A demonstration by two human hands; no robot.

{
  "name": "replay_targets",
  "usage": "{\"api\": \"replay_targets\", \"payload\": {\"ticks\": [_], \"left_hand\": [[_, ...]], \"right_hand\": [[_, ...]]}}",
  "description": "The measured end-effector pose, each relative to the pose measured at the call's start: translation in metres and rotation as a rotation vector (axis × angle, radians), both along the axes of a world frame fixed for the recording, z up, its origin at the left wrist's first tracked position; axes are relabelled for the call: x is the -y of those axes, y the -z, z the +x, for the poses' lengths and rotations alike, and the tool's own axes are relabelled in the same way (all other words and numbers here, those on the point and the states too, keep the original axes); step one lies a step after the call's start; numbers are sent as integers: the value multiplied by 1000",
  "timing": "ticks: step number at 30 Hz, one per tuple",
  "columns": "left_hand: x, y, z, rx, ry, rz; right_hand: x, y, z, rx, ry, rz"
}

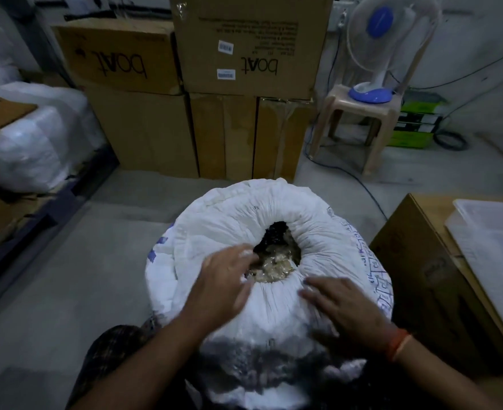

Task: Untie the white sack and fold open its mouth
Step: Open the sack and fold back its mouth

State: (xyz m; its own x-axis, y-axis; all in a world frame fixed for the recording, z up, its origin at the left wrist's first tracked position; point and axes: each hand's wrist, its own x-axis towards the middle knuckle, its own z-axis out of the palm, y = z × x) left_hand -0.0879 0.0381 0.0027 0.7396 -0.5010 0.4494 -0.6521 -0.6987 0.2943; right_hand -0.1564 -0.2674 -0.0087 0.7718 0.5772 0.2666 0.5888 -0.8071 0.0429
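Observation:
A large white woven sack (pixel 229 223) with blue print stands on the floor in front of me. Its mouth (pixel 277 250) is partly open, a gathered ring of cloth with pale and dark contents showing inside. My left hand (pixel 226 279) lies on the near left edge of the mouth, fingertips curled at the rim; motion blur hides the grip. My right hand (pixel 342 309) rests flat on the sack's top just right of the mouth, fingers spread, an orange band on the wrist. No tie string is visible.
Stacked cardboard boxes (pixel 223 54) stand behind the sack. A plastic stool (pixel 354 125) carries a blue and white fan (pixel 377 48). At right is a cardboard box (pixel 422 261) with a clear plastic lid (pixel 493 253) on it. White wrapped bundles (pixel 34 137) lie at left.

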Motion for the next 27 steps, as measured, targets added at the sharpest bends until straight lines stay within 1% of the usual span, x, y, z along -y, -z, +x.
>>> {"api": "replay_targets", "payload": {"ticks": [2, 4, 5, 6, 8, 9, 11, 12, 13, 15, 18, 20, 21, 22, 23, 26, 27], "left_hand": [[2, 17, -32, 52, 194, 109], [-2, 42, -53, 46, 262, 371], [-5, 53, -58, 17, 254, 505], [-7, 61, -61, -3, 238, 598], [-10, 64, -66, -52, 195, 716], [-9, 62, -69, -30, 155, 732], [-5, 56, -73, 82, 69, 666], [-2, 53, -74, 127, 44, 621], [1, 48, -75, 130, 44, 590], [-3, 41, -78, 113, 80, 618], [-17, 43, -86, -19, 283, 702], [-18, 37, -90, -229, 367, 792], [-14, 31, -96, -347, 387, 781], [-9, 29, -101, -442, 396, 741], [-4, 20, -104, -498, 406, 691], [-1, 8, -103, -425, 422, 447], [-2, 1, -101, -434, 398, 385]], "right_hand": [[-7, 19, -14, -123, -73, -146], [-9, 32, -17, -93, -93, -246], [-10, 37, -16, -49, -96, -284], [-11, 39, -14, -27, -94, -316], [-16, 41, -9, -34, -99, -345], [-19, 43, -7, -59, -112, -348], [-23, 44, -7, -118, -148, -350], [-23, 41, -9, -154, -134, -362], [-19, 37, -10, -202, -101, -359], [-1, 36, -12, -307, -32, -313], [24, 26, -14, -487, 97, -306], [30, 15, -21, -642, 159, -321], [29, 9, -25, -699, 148, -303], [27, 6, -29, -734, 139, -280], [29, 8, -32, -737, 137, -248], [25, 6, -44, -629, 142, -69], [22, 7, -47, -615, 146, 26]]}}
